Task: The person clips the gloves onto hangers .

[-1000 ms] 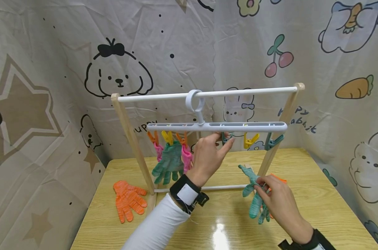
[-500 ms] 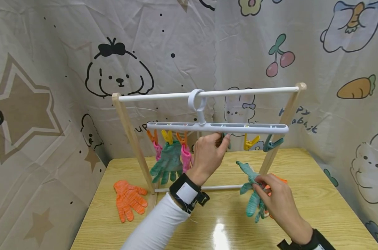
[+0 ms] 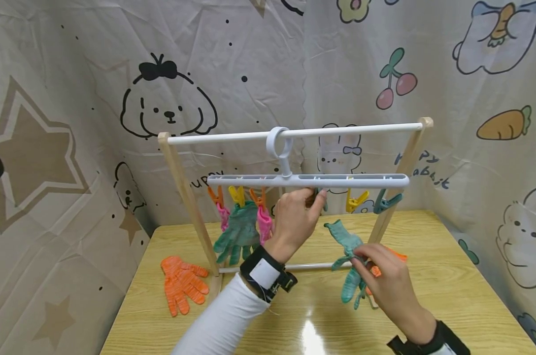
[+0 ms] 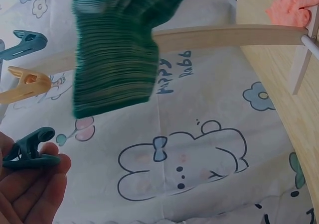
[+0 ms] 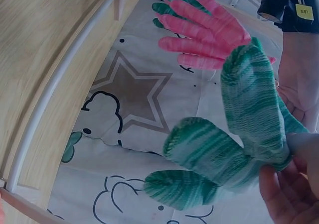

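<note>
My left hand (image 3: pixel 294 217) is raised under the white hanger bar (image 3: pixel 339 181), pinching a dark teal clothespin (image 4: pixel 35 152) whose head-view outline is mostly covered by the fingers. To the right, my right hand (image 3: pixel 389 281) holds a green knitted glove (image 3: pixel 348 241) between thumb and fingers, its cuff pointing up and left below the clothespin. In the right wrist view the glove's fingers (image 5: pixel 249 99) splay out from the grip. A yellow clothespin (image 3: pixel 356 199) and another teal one (image 3: pixel 386 202) hang from the bar's right part, holding nothing.
Pink gloves (image 3: pixel 264 224) and a green glove (image 3: pixel 238 231) hang from clothespins at the bar's left. An orange glove (image 3: pixel 184 286) lies on the table at left, more orange fabric (image 3: pixel 396 254) behind my right hand. A wooden rack (image 3: pixel 185 202) carries the hanger.
My right hand has moved left with the green glove, its cuff now nearer the left hand. The left fingers have closed in on the clothespin and stayed at the bar.
</note>
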A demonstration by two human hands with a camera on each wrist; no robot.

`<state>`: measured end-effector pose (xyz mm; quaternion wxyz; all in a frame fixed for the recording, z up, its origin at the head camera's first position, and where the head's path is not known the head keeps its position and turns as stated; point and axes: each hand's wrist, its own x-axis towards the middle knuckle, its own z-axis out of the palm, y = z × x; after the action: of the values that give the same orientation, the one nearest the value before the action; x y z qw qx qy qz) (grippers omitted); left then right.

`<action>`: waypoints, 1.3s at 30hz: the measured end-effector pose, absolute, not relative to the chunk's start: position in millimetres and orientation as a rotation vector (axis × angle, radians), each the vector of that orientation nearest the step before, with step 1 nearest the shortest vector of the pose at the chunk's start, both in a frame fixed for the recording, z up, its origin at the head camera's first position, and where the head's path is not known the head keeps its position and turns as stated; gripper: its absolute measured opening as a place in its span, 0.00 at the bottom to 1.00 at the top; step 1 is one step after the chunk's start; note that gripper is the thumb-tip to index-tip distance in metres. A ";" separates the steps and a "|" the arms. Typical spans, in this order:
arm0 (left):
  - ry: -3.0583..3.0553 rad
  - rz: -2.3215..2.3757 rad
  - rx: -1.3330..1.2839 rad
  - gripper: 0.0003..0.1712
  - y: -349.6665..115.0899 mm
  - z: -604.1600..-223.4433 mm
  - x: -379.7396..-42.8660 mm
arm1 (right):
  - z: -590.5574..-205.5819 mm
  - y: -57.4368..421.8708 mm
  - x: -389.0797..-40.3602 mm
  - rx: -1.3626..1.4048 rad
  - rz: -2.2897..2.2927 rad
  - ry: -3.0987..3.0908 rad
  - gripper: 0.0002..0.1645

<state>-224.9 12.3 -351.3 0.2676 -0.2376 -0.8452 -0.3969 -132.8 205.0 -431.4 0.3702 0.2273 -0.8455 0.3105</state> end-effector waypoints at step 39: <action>-2.298 -1.162 -0.600 0.21 13.7 -349.9 -224.2 | -451.9 171.8 -164.7 0.620 0.968 -1.727 0.21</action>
<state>-224.2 13.7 -349.9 0.2464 -0.2199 -0.8424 -0.4258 -164.7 171.8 -451.9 0.5087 0.2573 -0.7166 0.4019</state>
